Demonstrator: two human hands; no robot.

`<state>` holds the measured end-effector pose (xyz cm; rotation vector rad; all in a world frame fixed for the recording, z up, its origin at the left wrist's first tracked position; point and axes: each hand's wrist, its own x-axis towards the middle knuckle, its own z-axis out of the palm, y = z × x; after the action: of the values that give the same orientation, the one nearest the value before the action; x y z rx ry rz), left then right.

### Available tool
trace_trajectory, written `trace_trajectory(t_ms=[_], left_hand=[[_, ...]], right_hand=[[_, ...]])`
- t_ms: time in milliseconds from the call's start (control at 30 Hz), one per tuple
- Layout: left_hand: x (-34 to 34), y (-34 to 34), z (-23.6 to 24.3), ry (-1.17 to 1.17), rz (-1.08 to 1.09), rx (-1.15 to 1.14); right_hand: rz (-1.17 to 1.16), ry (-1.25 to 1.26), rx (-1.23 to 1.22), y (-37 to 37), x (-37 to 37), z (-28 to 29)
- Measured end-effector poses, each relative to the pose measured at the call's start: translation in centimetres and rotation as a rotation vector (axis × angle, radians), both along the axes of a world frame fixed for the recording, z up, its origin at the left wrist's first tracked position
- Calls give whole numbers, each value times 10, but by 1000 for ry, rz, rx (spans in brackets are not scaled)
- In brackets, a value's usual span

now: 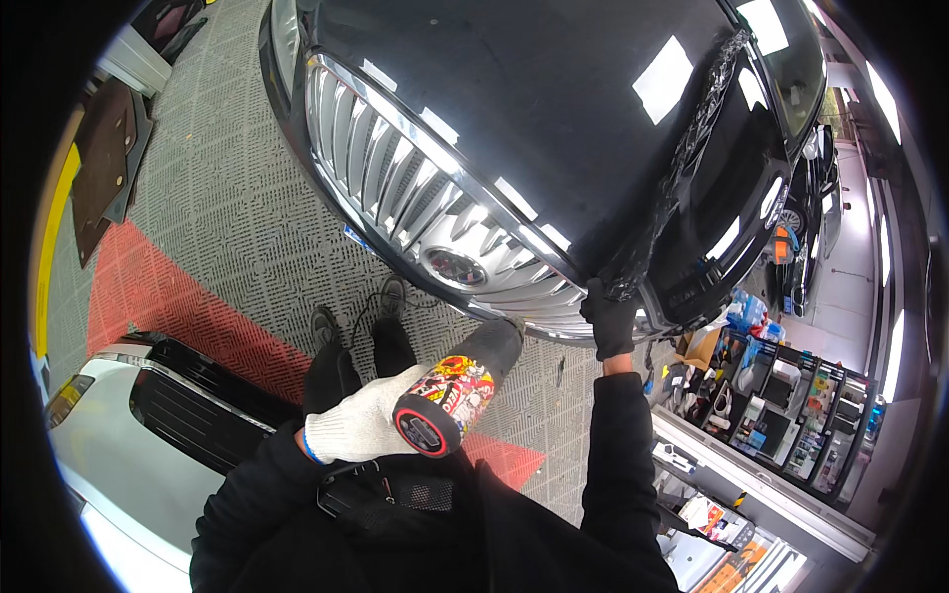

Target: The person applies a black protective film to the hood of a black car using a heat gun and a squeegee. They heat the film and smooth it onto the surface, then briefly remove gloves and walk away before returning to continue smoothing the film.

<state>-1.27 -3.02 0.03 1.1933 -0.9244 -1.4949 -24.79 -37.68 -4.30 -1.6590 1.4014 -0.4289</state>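
On the black tool (487, 353), colourful lettered stickers (459, 389).

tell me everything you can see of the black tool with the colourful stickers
The black tool is a thick cylinder, matte and plastic-looking, with red, yellow and white graphics on its side and a red ring on its round rear end. It slants forward and rightward, its narrower nose toward the chrome grille; whether they touch is unclear. The left grip, in a white knit glove, holds it; its underside is hidden.

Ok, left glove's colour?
The left glove is white, blue-edged at the wrist; head view shows it best.
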Motion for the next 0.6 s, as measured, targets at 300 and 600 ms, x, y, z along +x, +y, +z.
trace_trajectory(t_ms=[300,600], left_hand=[[-2,0,-4,-55,-4,-47],[-2,0,-4,-55,-28,-11]], right_hand=[[-33,-39,71,5,7,10],[-18,-78,85,7,6,11]])
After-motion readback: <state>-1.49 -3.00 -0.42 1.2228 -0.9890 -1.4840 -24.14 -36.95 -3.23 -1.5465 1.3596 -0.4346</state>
